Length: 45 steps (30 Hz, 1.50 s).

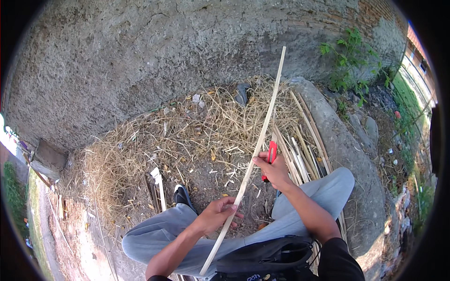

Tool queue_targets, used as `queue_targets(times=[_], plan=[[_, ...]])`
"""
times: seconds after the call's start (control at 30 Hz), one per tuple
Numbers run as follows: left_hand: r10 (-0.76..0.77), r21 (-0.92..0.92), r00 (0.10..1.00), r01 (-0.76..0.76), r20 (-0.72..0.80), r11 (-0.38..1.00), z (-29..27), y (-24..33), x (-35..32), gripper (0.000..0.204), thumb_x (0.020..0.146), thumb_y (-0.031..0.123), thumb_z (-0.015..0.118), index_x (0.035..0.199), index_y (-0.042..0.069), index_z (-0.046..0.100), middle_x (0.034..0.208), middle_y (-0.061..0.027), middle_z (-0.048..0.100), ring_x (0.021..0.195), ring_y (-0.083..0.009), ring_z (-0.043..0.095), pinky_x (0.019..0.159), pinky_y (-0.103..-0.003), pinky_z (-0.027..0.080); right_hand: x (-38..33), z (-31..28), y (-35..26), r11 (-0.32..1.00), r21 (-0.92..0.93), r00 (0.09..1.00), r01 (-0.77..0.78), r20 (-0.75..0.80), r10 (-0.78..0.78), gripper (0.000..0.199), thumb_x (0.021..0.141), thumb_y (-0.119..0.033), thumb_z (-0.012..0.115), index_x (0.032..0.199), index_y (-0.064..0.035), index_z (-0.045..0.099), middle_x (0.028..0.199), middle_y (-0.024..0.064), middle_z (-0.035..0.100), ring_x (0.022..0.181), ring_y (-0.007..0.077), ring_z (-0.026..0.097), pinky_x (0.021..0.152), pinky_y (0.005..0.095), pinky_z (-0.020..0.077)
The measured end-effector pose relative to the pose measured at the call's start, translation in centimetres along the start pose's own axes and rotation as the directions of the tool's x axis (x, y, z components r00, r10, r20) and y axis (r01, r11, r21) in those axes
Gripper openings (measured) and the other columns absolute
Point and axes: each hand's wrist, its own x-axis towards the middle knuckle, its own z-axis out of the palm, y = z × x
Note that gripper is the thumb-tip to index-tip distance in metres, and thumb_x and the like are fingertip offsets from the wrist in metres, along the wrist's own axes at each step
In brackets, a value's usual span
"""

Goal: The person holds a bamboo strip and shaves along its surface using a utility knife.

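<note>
**Bamboo strip held in 2 hands, red-handled knife at the strip**

Far left of the left hand: a flat stone slab (48, 156) at the foot of the rough plastered wall (140, 56). Between slab and hands, a spread of dry straw (154, 136) over bare soil.

Just left of and above the left hand: 1 dark shoe with a white edge (183, 195), resting on the soil beyond the grey trouser leg (159, 234).

Left hand (218, 214): fingers curled around the lower part of a long pale bamboo strip (255, 152), grasping it. The strip runs diagonally from near the lap, up past both hands, to a free end high against the wall.

Right hand (274, 172): clenched on a red-handled knife (271, 152), pressed against the strip higher up. Blade not discernible.

Right of the right hand: a bundle of split bamboo slats (304, 140) lying along a concrete kerb (347, 150). Further right, green weeds (351, 61).

Below the hands: a black bag (267, 257) on the lap.
</note>
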Motion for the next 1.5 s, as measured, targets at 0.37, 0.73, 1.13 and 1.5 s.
queue_targets(times=[0.37,0.73,1.13,1.5], plan=[[0.218,0.163,0.926,-0.175,-0.308,0.971,0.9,-1.2,0.7,0.033,0.111,0.027,0.045,0.114,0.001,0.066,0.066,0.0013,0.052,0.049,-0.0044,0.044,0.046,-0.024,0.040,-0.8,0.7,-0.4,0.945,-0.284,0.986,0.163,0.090,-0.143,0.036,0.096,-0.027,0.073,0.112,0.0039,0.069,0.072,-0.0003,0.063,0.060,0.0067,0.051,0.054,0.0277,0.0412],[0.278,0.152,0.840,-0.234,-0.466,0.960,-0.6,-1.9,0.0,0.027,0.111,0.022,0.044,0.105,0.002,0.061,0.056,0.0028,0.043,0.043,-0.0048,0.039,0.041,-0.025,0.033,-3.6,1.2,-1.5,0.652,-0.558,0.858,0.513,0.363,-0.365,0.037,0.104,-0.019,0.054,0.134,0.0040,0.055,0.105,0.0204,0.063,0.089,0.0388,0.063,0.079,0.0444,0.0511],[0.491,0.361,0.740,-0.349,-0.460,0.865,-2.3,-4.6,1.8,0.023,0.110,0.016,0.046,0.106,0.000,0.062,0.061,0.0020,0.047,0.047,-0.0048,0.044,0.043,-0.024,0.036,-4.5,2.5,-0.4,0.674,-0.549,0.869,0.494,0.291,-0.400,0.036,0.101,-0.025,0.061,0.129,-0.0032,0.065,0.087,0.0152,0.070,0.069,0.0339,0.068,0.062,0.0428,0.0533],[0.451,0.330,0.785,-0.330,-0.425,0.885,-2.0,-3.8,1.8,0.026,0.111,0.018,0.045,0.105,0.000,0.062,0.064,0.0022,0.048,0.049,-0.0032,0.044,0.046,-0.024,0.038,-3.8,1.9,0.5,0.498,-0.607,0.780,0.619,0.402,-0.479,0.030,0.100,-0.026,0.063,0.120,-0.0050,0.070,0.079,0.0114,0.065,0.061,0.0311,0.064,0.054,0.0408,0.0506]])
